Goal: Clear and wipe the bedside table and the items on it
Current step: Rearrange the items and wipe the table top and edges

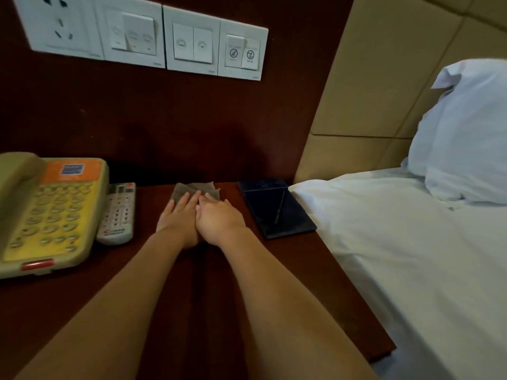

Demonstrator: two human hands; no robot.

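Observation:
On the dark wooden bedside table (315, 270), a grey cloth (192, 189) lies near the back edge. My left hand (178, 218) and my right hand (219, 220) press flat on it side by side, fingers extended and covering most of it. A beige telephone (46, 215) with a yellow keypad sits at the left. A white remote control (118, 212) lies right beside it. A dark blue acrylic sign stand (274, 207) lies at the table's right back corner.
A row of white wall switches and a socket (142, 37) is mounted on the dark panel above the table. A bed with white sheet (397, 256) and pillow (466, 127) borders the table's right edge, under a padded beige headboard (370, 78).

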